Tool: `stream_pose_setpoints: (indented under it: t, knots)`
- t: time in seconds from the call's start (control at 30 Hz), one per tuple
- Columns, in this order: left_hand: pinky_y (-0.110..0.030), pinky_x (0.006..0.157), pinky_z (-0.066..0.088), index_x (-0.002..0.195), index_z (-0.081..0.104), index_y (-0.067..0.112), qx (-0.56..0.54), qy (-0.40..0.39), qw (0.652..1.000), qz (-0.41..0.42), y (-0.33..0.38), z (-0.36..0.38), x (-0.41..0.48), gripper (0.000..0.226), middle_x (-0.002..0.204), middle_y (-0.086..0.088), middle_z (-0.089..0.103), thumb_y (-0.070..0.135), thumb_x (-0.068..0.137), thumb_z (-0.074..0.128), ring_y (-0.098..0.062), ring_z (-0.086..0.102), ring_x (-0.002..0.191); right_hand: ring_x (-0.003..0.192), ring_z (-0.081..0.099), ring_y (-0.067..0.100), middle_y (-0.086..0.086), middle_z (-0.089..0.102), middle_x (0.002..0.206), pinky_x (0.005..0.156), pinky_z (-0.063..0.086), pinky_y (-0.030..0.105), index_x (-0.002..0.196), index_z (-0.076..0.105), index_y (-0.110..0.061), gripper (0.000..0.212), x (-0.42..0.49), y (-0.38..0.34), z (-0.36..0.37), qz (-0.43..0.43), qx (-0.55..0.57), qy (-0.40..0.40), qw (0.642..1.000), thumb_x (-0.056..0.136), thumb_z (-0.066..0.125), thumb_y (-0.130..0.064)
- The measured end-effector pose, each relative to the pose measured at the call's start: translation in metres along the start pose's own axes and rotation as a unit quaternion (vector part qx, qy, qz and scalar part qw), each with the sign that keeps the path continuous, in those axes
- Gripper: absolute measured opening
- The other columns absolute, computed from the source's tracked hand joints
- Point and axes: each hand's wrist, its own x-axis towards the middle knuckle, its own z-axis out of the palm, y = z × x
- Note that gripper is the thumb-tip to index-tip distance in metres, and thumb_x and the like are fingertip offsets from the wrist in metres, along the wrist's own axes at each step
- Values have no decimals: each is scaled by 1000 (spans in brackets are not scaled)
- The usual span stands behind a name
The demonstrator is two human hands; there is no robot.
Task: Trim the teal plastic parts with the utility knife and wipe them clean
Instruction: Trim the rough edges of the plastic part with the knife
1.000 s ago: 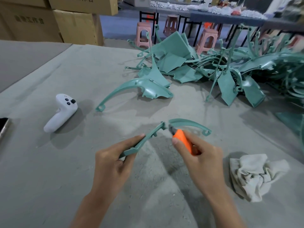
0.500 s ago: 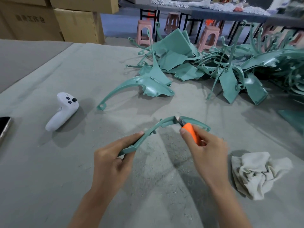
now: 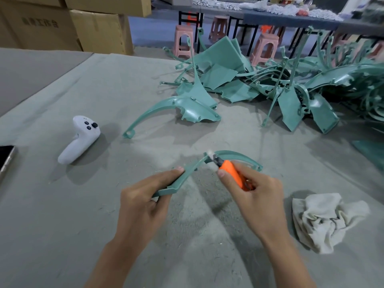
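The curved teal part [image 3: 178, 182] was raised over the desk's near edge, with the orange utility knife [image 3: 230, 173] blade at its bend.

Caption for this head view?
Left hand holds a curved teal plastic part; right hand trims it with an orange utility knife.

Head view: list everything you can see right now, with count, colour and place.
held teal part: one, teal, curved, near centre, above the table
utility knife: one, orange, tip at the held part's bend
loose teal part: one, teal, lying alone at mid-table
teal pile: many, teal, far right of the table
cloth: one, off-white, crumpled, near right
controller: one, white, left
phone: one, dark, cut off by the left edge
table: one, grey covering
cardboard boxes: several, brown, back left
stools: at least three, pink, behind the table
left hand: holds the held part's near end
right hand: holds the knife
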Motion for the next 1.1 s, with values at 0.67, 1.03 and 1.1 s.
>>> stream_pose_setpoints:
  t: [0.67, 1.03, 1.1]
  knots:
    - [-47, 95, 52, 113, 68, 8, 138, 27, 981, 135, -5, -3, 1, 38, 120, -4, 66, -13, 84, 56, -17, 63, 114, 49, 39, 10, 0, 55, 55, 47, 33, 20, 95, 78, -17, 32, 2, 0, -1, -23, 24, 16, 999, 82, 74, -45]
    - [-18, 104, 41, 112, 66, 8, 95, 44, 992, 67, 4, -3, 5, 35, 118, 0, 64, 0, 88, 42, -7, 59, 113, 54, 50, 11, 3, 63, 69, 51, 41, 24, 103, 71, -25, 32, -12, -15, 4, -78, 82, -30, 993, 83, 70, -50]
    - [-15, 104, 40, 110, 67, 9, 92, 46, 992, 67, 5, -3, 6, 34, 117, 1, 63, 0, 87, 43, -6, 59, 111, 52, 44, 12, 2, 55, 62, 49, 37, 21, 95, 73, -22, 28, -10, -14, 5, -62, 81, -21, 995, 82, 70, -47]
